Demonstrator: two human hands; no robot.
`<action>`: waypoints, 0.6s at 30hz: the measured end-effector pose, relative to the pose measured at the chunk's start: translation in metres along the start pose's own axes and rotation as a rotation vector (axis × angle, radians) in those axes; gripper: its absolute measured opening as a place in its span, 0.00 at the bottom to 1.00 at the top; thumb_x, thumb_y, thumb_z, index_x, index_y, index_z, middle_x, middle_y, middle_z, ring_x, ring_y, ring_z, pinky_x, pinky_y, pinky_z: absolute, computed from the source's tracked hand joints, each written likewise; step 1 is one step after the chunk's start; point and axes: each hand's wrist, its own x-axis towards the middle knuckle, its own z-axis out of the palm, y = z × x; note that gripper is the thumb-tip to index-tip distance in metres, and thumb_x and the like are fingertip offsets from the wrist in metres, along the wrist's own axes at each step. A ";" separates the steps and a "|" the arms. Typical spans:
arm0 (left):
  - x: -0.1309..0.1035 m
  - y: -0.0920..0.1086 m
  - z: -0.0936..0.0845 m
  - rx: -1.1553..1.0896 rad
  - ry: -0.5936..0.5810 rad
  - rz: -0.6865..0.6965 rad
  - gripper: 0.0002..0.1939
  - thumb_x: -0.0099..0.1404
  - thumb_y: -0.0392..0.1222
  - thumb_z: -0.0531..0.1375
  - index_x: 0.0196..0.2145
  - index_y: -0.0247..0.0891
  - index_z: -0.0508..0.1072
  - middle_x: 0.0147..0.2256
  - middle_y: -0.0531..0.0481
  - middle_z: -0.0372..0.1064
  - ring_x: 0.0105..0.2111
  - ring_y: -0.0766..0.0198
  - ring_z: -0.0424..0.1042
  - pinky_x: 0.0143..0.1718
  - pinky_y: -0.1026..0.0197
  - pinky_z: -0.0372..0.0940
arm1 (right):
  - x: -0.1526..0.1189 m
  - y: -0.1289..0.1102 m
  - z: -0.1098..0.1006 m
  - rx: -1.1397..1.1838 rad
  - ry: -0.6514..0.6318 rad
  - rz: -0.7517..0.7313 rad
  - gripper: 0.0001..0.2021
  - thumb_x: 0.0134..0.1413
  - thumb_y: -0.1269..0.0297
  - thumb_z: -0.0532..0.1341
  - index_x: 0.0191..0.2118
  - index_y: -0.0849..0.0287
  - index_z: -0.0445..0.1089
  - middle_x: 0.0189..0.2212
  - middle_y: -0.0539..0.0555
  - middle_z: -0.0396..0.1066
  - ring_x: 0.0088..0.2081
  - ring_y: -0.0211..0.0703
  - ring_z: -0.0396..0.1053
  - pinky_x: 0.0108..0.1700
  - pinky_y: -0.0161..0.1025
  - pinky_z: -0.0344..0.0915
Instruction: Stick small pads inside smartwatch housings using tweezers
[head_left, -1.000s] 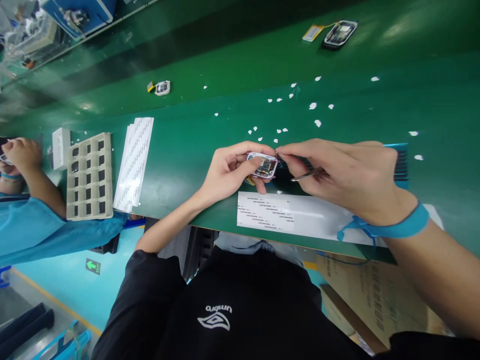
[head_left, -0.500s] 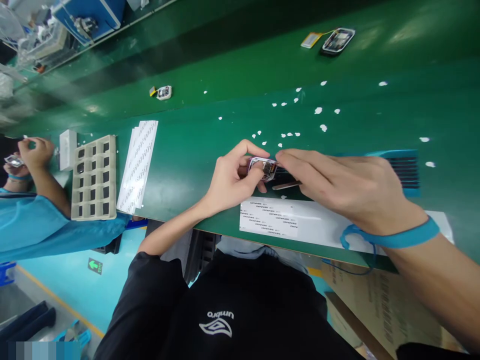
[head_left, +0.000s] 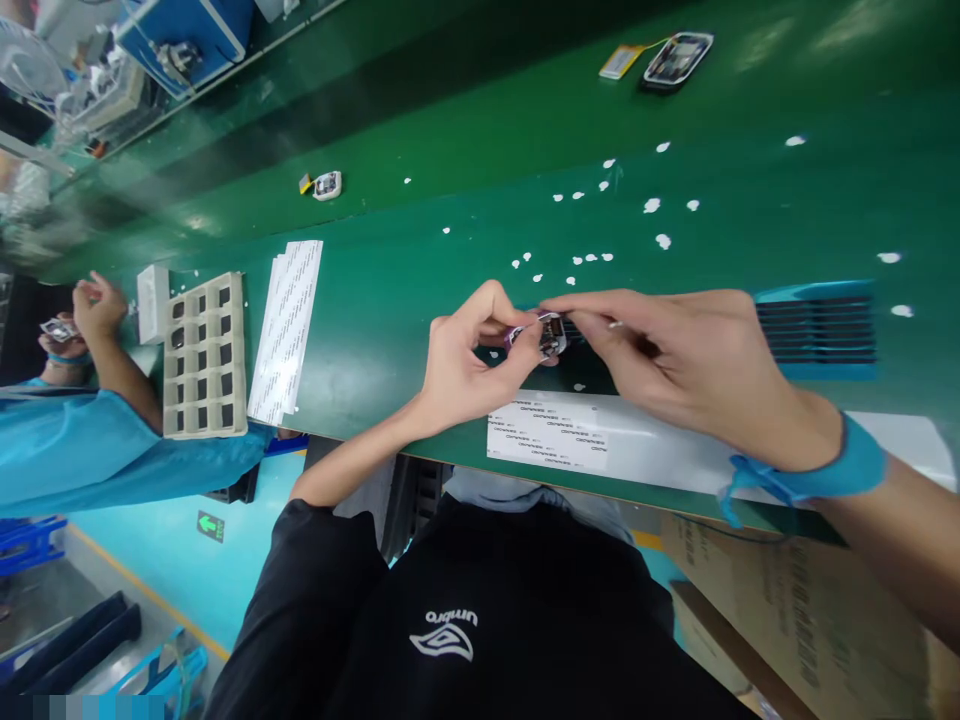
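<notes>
My left hand (head_left: 476, 355) pinches a small open device casing (head_left: 553, 335) with exposed electronics, its thumb lying across the casing. From the right, my right hand (head_left: 675, 350) reaches to the casing's upper edge, its fingers drawn together; what they hold, if anything, is too small to make out. A blue wrist strap (head_left: 844, 465) circles my right wrist. Just below the hands lies a white printed sheet (head_left: 551, 430). Beyond them, several small white pieces (head_left: 591, 258) are scattered on the green table (head_left: 375, 290).
A blue slotted tray (head_left: 817, 330) sits at the right. Opened devices (head_left: 679, 60) (head_left: 328, 185) lie farther back. Left are printed strips (head_left: 289, 330), a compartment tray (head_left: 204, 355), a white box (head_left: 153, 303) and another person's hands (head_left: 99, 305) with a small part.
My right index finger now extends over the casing's top edge, and the metal tool seen beneath that hand is out of sight. The view has shifted slightly.
</notes>
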 end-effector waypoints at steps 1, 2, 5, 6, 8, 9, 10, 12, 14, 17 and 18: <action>0.000 0.000 0.000 -0.007 -0.006 0.019 0.09 0.75 0.42 0.63 0.38 0.41 0.67 0.29 0.58 0.80 0.26 0.71 0.83 0.27 0.71 0.73 | 0.002 -0.002 0.000 0.073 -0.003 0.079 0.10 0.74 0.65 0.61 0.51 0.53 0.80 0.27 0.46 0.78 0.21 0.32 0.66 0.25 0.36 0.61; 0.000 0.000 -0.001 -0.002 -0.011 0.040 0.09 0.75 0.42 0.63 0.37 0.41 0.67 0.29 0.58 0.81 0.26 0.71 0.83 0.27 0.71 0.73 | 0.004 -0.004 0.000 0.137 -0.015 0.156 0.08 0.74 0.61 0.63 0.47 0.53 0.80 0.23 0.44 0.75 0.19 0.32 0.62 0.24 0.36 0.58; 0.001 0.000 -0.001 0.034 -0.012 0.105 0.08 0.74 0.41 0.64 0.37 0.40 0.69 0.29 0.58 0.80 0.25 0.73 0.81 0.28 0.72 0.74 | 0.008 -0.008 0.002 0.250 -0.058 0.329 0.14 0.71 0.51 0.65 0.37 0.55 0.78 0.21 0.46 0.72 0.19 0.32 0.59 0.22 0.36 0.54; 0.002 0.000 -0.002 0.041 -0.017 0.124 0.08 0.74 0.41 0.65 0.38 0.40 0.69 0.29 0.59 0.80 0.25 0.73 0.80 0.28 0.72 0.75 | 0.008 -0.009 0.003 0.270 -0.063 0.363 0.16 0.70 0.49 0.65 0.36 0.55 0.77 0.22 0.46 0.73 0.20 0.32 0.59 0.22 0.36 0.55; 0.003 0.001 -0.002 0.030 -0.043 0.137 0.07 0.75 0.41 0.65 0.39 0.40 0.70 0.29 0.59 0.80 0.26 0.73 0.81 0.30 0.72 0.76 | 0.007 -0.009 0.004 0.301 -0.053 0.412 0.18 0.69 0.46 0.65 0.35 0.55 0.76 0.25 0.48 0.74 0.20 0.32 0.61 0.22 0.36 0.55; 0.003 0.001 -0.002 0.018 -0.059 0.131 0.08 0.75 0.42 0.65 0.40 0.40 0.70 0.29 0.58 0.80 0.27 0.72 0.82 0.30 0.71 0.76 | 0.007 -0.010 0.004 0.316 -0.045 0.434 0.18 0.69 0.45 0.65 0.36 0.55 0.77 0.26 0.48 0.75 0.21 0.33 0.62 0.22 0.36 0.56; 0.002 0.001 -0.002 0.004 -0.072 0.114 0.08 0.76 0.43 0.65 0.40 0.40 0.70 0.30 0.58 0.81 0.28 0.71 0.84 0.31 0.71 0.76 | 0.007 -0.010 0.004 0.336 -0.045 0.455 0.18 0.70 0.44 0.64 0.37 0.55 0.77 0.27 0.49 0.76 0.22 0.34 0.64 0.23 0.36 0.57; 0.001 0.000 -0.001 -0.030 -0.088 0.057 0.09 0.77 0.45 0.65 0.42 0.41 0.68 0.31 0.57 0.82 0.30 0.68 0.86 0.31 0.70 0.77 | 0.007 -0.009 0.005 0.374 -0.062 0.480 0.20 0.71 0.42 0.63 0.38 0.54 0.78 0.27 0.50 0.77 0.22 0.35 0.65 0.24 0.37 0.58; 0.000 -0.001 0.000 -0.076 -0.098 -0.004 0.11 0.78 0.47 0.64 0.43 0.41 0.67 0.32 0.57 0.82 0.31 0.66 0.87 0.30 0.69 0.77 | 0.007 -0.009 0.004 0.390 -0.076 0.479 0.22 0.73 0.41 0.61 0.37 0.54 0.78 0.25 0.50 0.75 0.23 0.35 0.64 0.24 0.38 0.57; -0.003 -0.003 0.001 -0.164 -0.116 -0.045 0.10 0.79 0.46 0.64 0.44 0.42 0.67 0.32 0.58 0.82 0.30 0.66 0.86 0.29 0.69 0.77 | 0.007 -0.010 0.004 0.376 -0.065 0.474 0.21 0.73 0.42 0.61 0.36 0.53 0.79 0.23 0.49 0.73 0.21 0.34 0.60 0.23 0.38 0.54; -0.003 -0.002 0.001 -0.186 -0.124 -0.042 0.10 0.79 0.46 0.64 0.44 0.42 0.67 0.32 0.58 0.82 0.29 0.67 0.86 0.29 0.69 0.77 | 0.007 -0.010 0.004 0.384 -0.058 0.484 0.20 0.71 0.43 0.63 0.37 0.53 0.79 0.24 0.49 0.74 0.21 0.34 0.61 0.22 0.38 0.55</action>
